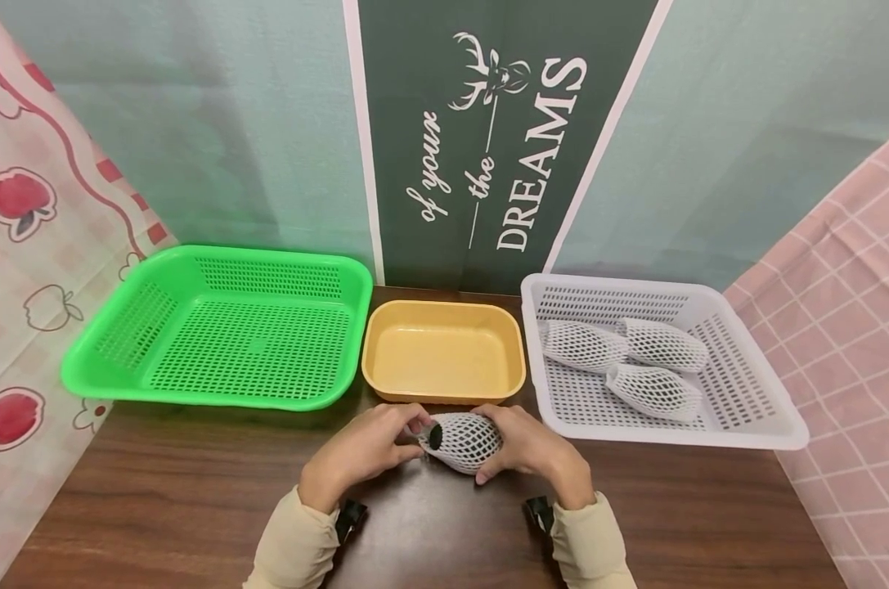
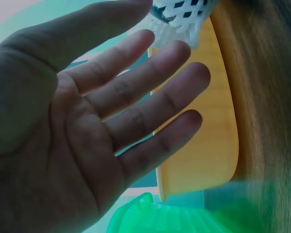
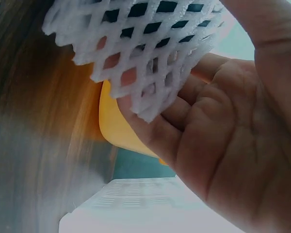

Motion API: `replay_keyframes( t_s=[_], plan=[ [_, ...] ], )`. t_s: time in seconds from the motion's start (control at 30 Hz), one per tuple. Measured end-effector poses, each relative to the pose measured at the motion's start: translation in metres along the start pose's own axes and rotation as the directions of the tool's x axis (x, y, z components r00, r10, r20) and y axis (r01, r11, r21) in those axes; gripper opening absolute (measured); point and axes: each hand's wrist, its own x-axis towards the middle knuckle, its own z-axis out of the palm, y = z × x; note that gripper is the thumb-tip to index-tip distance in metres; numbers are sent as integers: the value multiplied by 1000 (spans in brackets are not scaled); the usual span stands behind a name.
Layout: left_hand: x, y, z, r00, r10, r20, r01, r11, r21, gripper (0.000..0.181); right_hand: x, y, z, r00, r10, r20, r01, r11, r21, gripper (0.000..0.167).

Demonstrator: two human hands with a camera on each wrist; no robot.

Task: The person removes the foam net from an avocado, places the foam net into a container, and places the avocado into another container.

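Note:
A white foam net sleeve [image 1: 464,442] lies on the table between the two hands, with a dark rounded object [image 1: 435,436] showing at its left opening; its kind cannot be told. My right hand [image 1: 527,442] holds the sleeve's right end, thumb in front and fingers curled behind, as the foam net [image 3: 140,53] in the right wrist view confirms. At the left opening, my left hand [image 1: 370,446] has its thumb and fingertips close to the net's edge. The left wrist view shows fairly straight, spread fingers [image 2: 150,104] beside the netting [image 2: 184,19].
A yellow tray [image 1: 444,394] stands just behind the hands. To its left is a green basket [image 1: 216,399]. The white basket [image 1: 753,438] on the right contains several foam-netted pieces [image 1: 653,393]. Hanging cloths line the back and both sides of the brown table [image 1: 444,540].

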Motion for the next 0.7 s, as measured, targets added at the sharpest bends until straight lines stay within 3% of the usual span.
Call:
replay_keyframes(
  t_s=[0.43,0.7],
  plan=[
    [7,-1,6,999,11,38,-10,1000,-4,31,1,0,-1,1000,-18,-23,17,1000,-13,80],
    [7,0,9,999,17,35,-19,998,65,45,1,0,0,999,-41,-34,41,999,-15,72]
  ],
)
